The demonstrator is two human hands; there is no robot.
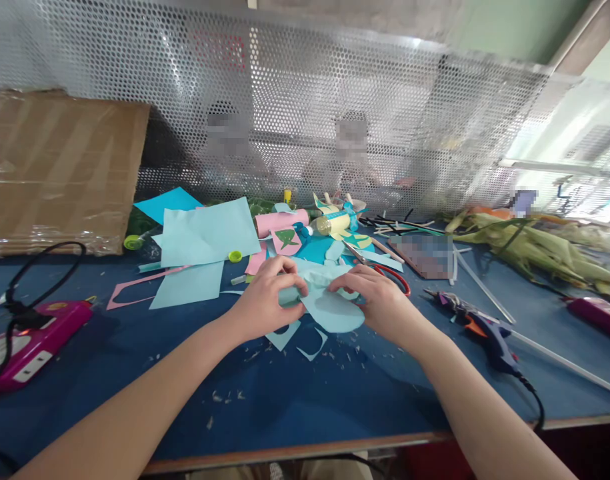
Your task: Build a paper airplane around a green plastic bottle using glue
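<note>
Just above the middle of the table, my left hand (272,299) pinches the left part of a rounded cut-out of light blue paper (333,312). On its other side, my right hand (382,298) has curled fingers closed on the same paper. The cut-out looks bent or folded between the hands; its far part is partly covered by fingers. Scissors (392,277) with red-orange handles lie just behind my right hand. Below the hands are light blue scraps (312,345) with curved cuts. A purple glue gun (489,337) lies to the right.
Light blue sheets (209,233) and a pink cut-out frame (135,288) lie left. Behind are a yellow-wrapped bottle (333,223) and pink paper roll (281,223). Corn husks (539,250) lie right; a magenta power strip (39,337) and cardboard (59,173) stand left. Perforated metal (295,80) borders the back.
</note>
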